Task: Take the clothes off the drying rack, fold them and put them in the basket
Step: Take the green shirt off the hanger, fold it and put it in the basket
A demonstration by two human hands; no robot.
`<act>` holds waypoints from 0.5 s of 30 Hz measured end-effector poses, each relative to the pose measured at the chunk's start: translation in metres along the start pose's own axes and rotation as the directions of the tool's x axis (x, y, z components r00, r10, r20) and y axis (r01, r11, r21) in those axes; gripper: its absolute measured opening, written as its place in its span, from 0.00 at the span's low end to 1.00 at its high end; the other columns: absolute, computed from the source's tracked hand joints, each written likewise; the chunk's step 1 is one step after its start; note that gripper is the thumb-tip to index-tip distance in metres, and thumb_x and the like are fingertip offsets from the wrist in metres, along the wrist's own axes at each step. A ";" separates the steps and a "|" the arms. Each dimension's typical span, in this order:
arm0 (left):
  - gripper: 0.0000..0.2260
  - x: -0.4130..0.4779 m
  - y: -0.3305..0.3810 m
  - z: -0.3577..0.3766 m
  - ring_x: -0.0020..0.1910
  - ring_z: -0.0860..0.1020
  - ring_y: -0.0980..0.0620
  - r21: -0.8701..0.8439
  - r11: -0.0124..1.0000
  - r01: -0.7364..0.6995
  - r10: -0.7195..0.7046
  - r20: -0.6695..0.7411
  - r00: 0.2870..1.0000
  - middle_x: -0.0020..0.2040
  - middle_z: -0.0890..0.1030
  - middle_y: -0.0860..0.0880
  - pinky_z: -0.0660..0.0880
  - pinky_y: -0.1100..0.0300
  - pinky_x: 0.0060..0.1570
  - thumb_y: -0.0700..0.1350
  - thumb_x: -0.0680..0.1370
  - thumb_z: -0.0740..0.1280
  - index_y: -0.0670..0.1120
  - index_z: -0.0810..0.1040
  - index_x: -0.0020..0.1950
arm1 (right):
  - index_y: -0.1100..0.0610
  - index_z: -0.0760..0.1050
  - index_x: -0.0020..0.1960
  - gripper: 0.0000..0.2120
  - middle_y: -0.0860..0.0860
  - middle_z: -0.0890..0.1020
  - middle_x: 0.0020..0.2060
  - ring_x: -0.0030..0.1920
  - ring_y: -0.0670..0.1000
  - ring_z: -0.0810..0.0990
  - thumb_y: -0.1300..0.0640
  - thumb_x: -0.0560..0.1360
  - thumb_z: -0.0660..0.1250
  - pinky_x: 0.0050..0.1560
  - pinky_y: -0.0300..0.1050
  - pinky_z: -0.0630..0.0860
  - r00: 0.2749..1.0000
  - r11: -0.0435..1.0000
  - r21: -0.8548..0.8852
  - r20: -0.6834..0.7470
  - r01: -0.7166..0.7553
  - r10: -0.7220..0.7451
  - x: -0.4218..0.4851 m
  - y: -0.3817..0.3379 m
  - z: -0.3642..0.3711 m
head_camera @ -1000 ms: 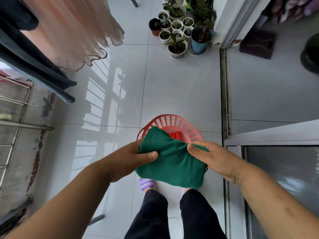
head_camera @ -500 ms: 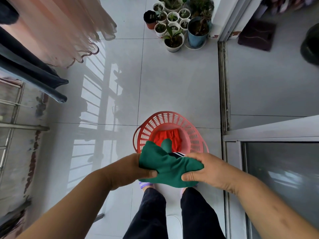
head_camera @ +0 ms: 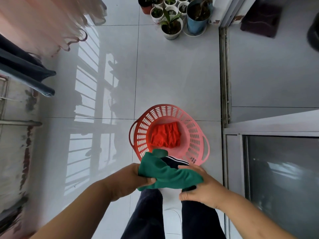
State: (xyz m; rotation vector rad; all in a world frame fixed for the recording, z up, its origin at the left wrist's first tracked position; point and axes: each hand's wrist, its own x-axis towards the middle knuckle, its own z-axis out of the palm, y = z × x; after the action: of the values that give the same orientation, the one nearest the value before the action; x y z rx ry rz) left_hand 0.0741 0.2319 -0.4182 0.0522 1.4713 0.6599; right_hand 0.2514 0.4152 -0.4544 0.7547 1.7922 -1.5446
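Observation:
A folded green garment (head_camera: 165,173) with a dark, white-striped band is held between both hands, just above my knees. My left hand (head_camera: 129,180) grips its left edge, thumb on top. My right hand (head_camera: 198,187) holds its right end, fingers curled round the cloth. Just beyond it a red plastic basket (head_camera: 143,128) stands on the floor with a folded red garment (head_camera: 165,135) lying inside. At the upper left, a pink garment (head_camera: 43,23) and dark clothes (head_camera: 25,69) hang from the drying rack.
Several potted plants (head_camera: 172,23) stand at the far end of the tiled floor. A sliding door track (head_camera: 224,75) and a glass door (head_camera: 279,178) run along the right. A metal railing (head_camera: 17,123) lines the left.
The green garment has been folded smaller and bunched between the hands. The view has tilted down, so the basket and the red garment inside now show fully.

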 end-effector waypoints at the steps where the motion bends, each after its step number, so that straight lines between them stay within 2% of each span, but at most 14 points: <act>1: 0.07 0.001 -0.002 -0.001 0.48 0.82 0.61 -0.003 1.000 0.004 -0.004 0.007 1.000 0.48 0.85 0.59 0.74 0.74 0.45 0.41 0.78 0.68 0.52 0.80 0.52 | 0.40 0.71 0.67 0.33 0.32 0.66 0.63 0.70 0.39 0.64 0.50 0.65 0.80 0.73 0.41 0.63 0.999 0.999 -0.051 -0.037 -0.004 0.002 0.002 0.000 0.004; 3: 0.07 0.002 -0.005 -0.005 0.48 0.82 0.62 -0.022 1.000 0.004 -0.004 0.015 1.000 0.47 0.85 0.59 0.74 0.74 0.44 0.40 0.78 0.68 0.51 0.80 0.52 | 0.46 0.74 0.65 0.25 0.32 0.69 0.58 0.67 0.38 0.66 0.53 0.71 0.76 0.68 0.33 0.62 0.998 0.995 -0.099 -0.067 0.017 -0.023 0.008 -0.001 0.008; 4: 0.07 0.002 -0.005 -0.007 0.48 0.82 0.62 -0.030 1.000 -0.002 0.002 0.015 1.000 0.47 0.85 0.59 0.74 0.74 0.44 0.39 0.78 0.68 0.51 0.80 0.52 | 0.48 0.75 0.63 0.20 0.35 0.73 0.56 0.63 0.40 0.71 0.54 0.72 0.75 0.64 0.32 0.66 0.997 0.993 -0.118 -0.066 0.024 -0.032 0.011 -0.002 0.008; 6: 0.08 0.005 -0.005 -0.013 0.49 0.82 0.60 -0.050 0.999 -0.017 0.017 0.003 1.000 0.48 0.85 0.58 0.75 0.73 0.45 0.39 0.78 0.68 0.50 0.80 0.52 | 0.45 0.77 0.59 0.15 0.40 0.80 0.52 0.55 0.42 0.78 0.51 0.73 0.74 0.62 0.41 0.73 0.995 0.993 -0.117 -0.088 0.030 -0.040 0.017 -0.005 0.008; 8: 0.08 0.008 -0.004 -0.020 0.50 0.82 0.58 -0.076 0.996 -0.037 0.037 -0.010 0.999 0.50 0.85 0.55 0.75 0.71 0.47 0.39 0.77 0.68 0.49 0.81 0.54 | 0.39 0.76 0.58 0.15 0.40 0.83 0.53 0.56 0.42 0.80 0.48 0.73 0.73 0.61 0.43 0.75 0.993 0.993 -0.114 -0.112 0.016 -0.028 0.023 -0.007 0.007; 12: 0.10 0.017 0.002 -0.032 0.54 0.82 0.53 -0.115 0.990 -0.086 0.083 -0.030 0.996 0.54 0.85 0.51 0.76 0.64 0.54 0.40 0.77 0.68 0.47 0.81 0.57 | 0.49 0.78 0.63 0.18 0.43 0.83 0.56 0.58 0.44 0.80 0.49 0.74 0.72 0.55 0.32 0.72 0.990 0.990 -0.139 -0.137 0.005 -0.024 0.039 -0.012 -0.002; 14: 0.10 0.022 0.009 -0.037 0.55 0.82 0.53 -0.132 0.984 -0.123 0.118 -0.047 0.992 0.54 0.85 0.51 0.77 0.63 0.54 0.42 0.75 0.69 0.48 0.81 0.56 | 0.51 0.79 0.62 0.17 0.43 0.83 0.51 0.54 0.46 0.81 0.49 0.75 0.71 0.48 0.28 0.71 0.988 0.991 -0.131 -0.153 -0.012 -0.009 0.047 -0.018 -0.010; 15: 0.11 0.024 0.013 -0.040 0.55 0.82 0.52 -0.133 0.980 -0.147 0.141 -0.050 0.989 0.54 0.85 0.51 0.77 0.63 0.55 0.43 0.74 0.69 0.48 0.81 0.56 | 0.52 0.79 0.62 0.16 0.44 0.83 0.49 0.52 0.48 0.81 0.50 0.75 0.71 0.46 0.28 0.72 0.985 0.992 -0.124 -0.170 -0.028 0.006 0.052 -0.021 -0.013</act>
State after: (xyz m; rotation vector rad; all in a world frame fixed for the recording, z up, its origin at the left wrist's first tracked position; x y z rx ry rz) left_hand 0.0311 0.2395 -0.4396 0.0398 1.4672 0.8832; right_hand 0.2015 0.4261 -0.4804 0.8591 1.9805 -1.3767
